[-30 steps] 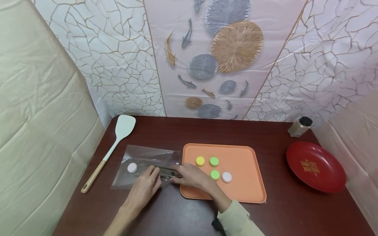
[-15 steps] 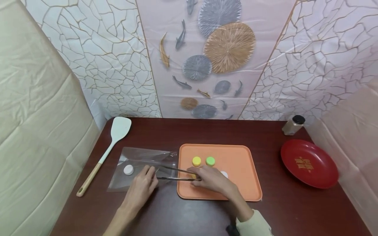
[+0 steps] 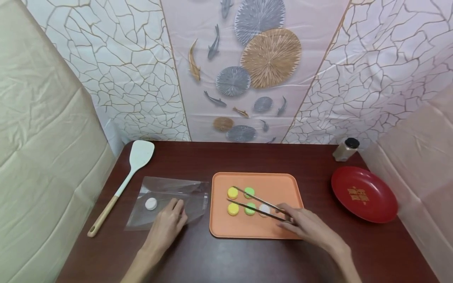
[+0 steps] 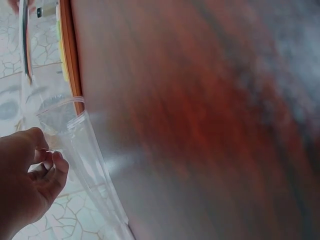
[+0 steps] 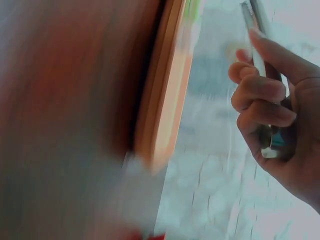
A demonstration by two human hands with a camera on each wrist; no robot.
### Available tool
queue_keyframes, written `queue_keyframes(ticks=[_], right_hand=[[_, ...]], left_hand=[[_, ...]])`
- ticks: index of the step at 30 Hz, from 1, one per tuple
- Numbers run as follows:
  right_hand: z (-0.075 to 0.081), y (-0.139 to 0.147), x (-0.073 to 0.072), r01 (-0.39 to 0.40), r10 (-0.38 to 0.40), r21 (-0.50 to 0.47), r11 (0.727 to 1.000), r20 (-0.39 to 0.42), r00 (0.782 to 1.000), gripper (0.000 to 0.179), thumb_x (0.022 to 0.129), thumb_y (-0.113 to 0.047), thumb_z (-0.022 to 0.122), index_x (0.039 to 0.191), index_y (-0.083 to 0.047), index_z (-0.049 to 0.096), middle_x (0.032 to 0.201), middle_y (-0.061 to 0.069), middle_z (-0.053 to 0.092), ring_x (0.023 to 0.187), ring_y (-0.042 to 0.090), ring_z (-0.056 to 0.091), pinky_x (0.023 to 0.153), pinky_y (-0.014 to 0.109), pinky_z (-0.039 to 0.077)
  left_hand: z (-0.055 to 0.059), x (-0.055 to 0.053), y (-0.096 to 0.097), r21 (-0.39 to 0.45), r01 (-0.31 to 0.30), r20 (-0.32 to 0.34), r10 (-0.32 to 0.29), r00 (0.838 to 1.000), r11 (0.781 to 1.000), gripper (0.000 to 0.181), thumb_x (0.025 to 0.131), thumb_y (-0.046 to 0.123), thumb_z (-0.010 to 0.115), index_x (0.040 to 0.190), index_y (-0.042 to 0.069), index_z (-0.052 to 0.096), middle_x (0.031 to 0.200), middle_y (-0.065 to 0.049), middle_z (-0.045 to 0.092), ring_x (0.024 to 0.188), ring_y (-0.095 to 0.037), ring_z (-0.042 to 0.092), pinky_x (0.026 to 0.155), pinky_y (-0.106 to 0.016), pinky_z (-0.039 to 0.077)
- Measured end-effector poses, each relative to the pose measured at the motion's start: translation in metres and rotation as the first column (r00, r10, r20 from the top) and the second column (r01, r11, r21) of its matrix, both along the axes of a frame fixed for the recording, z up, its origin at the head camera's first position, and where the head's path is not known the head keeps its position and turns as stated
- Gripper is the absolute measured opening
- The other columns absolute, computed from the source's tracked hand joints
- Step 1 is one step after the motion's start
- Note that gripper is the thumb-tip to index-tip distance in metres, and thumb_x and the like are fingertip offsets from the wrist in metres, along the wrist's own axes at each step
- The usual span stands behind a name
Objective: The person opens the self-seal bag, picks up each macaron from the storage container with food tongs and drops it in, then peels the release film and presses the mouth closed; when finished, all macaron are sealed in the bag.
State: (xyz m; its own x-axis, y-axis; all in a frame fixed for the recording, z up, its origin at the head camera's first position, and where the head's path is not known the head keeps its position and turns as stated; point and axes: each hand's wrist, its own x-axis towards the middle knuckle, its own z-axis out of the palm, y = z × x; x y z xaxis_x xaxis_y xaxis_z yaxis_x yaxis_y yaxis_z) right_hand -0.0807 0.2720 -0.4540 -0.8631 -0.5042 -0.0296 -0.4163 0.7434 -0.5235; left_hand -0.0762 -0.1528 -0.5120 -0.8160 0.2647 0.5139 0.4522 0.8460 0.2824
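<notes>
My left hand (image 3: 169,221) pinches the edge of a clear plastic bag (image 4: 80,145) that lies left of the tray. Inside the bag, toward its left end, is a white macaron (image 3: 150,203). My right hand (image 3: 306,224) grips metal tongs (image 3: 258,199), their arms spread and reaching left above the orange tray (image 3: 283,184). Nothing shows between the tong tips. Beneath the tongs, the tray bears two yellow macarons (image 3: 232,209), two green macarons (image 3: 249,208) and a white macaron (image 3: 264,210). In the right wrist view, fingers curl round the tongs' handle.
A white spatula (image 3: 140,154) with a wooden handle lies along the table's left side. On the right are a red plate (image 3: 380,196) and a jar (image 3: 342,152) with a black lid. Patterned cloth walls stand behind and beside the dark table (image 3: 219,259).
My right hand has drawn the tongs rightward, out of the bag's mouth and over the tray. My left hand has stayed at the bag. The head view has shifted slightly.
</notes>
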Motion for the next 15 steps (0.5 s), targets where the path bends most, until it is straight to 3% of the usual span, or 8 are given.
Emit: queue_keyframes(ticks=[8, 11, 15], right_hand=[[-0.004, 0.063, 0.031, 0.182, -0.178, 0.101, 0.978, -0.046, 0.983, 0.032, 0.097, -0.033, 0.084, 0.122, -0.018, 0.072, 0.075, -0.02, 0.052, 0.069, -0.004, 0.046, 0.062, 0.026, 0.041], [-0.006, 0.08, 0.04, 0.219, -0.219, 0.127, 0.967, -0.013, 0.976, 0.027, 0.097, -0.033, 0.084, 0.117, -0.021, 0.071, 0.071, -0.018, 0.046, 0.067, -0.003, 0.043, 0.06, 0.026, 0.037], [-0.007, 0.093, 0.044, 0.249, -0.265, 0.159, 0.955, 0.09, 0.96, 0.026, 0.097, -0.036, 0.083, 0.115, -0.023, 0.07, 0.072, -0.014, 0.049, 0.067, -0.001, 0.043, 0.06, 0.028, 0.036]], left_hand=[[-0.001, 0.0, 0.001, 0.004, -0.012, 0.021, 0.012, 1.0, 1.0, 0.025, 0.081, -0.013, 0.076, 0.091, 0.003, 0.059, 0.084, -0.004, 0.054, 0.065, -0.008, 0.049, 0.052, -0.022, 0.047], [-0.001, 0.0, 0.002, -0.003, -0.025, 0.038, 0.025, 0.999, 1.0, 0.024, 0.082, -0.012, 0.077, 0.091, 0.003, 0.06, 0.084, -0.004, 0.055, 0.065, -0.008, 0.05, 0.052, -0.021, 0.047], [-0.001, 0.0, 0.002, -0.004, -0.022, 0.039, 0.022, 0.999, 1.0, 0.027, 0.083, -0.012, 0.078, 0.089, 0.005, 0.058, 0.084, -0.003, 0.054, 0.065, -0.007, 0.049, 0.052, -0.022, 0.047]])
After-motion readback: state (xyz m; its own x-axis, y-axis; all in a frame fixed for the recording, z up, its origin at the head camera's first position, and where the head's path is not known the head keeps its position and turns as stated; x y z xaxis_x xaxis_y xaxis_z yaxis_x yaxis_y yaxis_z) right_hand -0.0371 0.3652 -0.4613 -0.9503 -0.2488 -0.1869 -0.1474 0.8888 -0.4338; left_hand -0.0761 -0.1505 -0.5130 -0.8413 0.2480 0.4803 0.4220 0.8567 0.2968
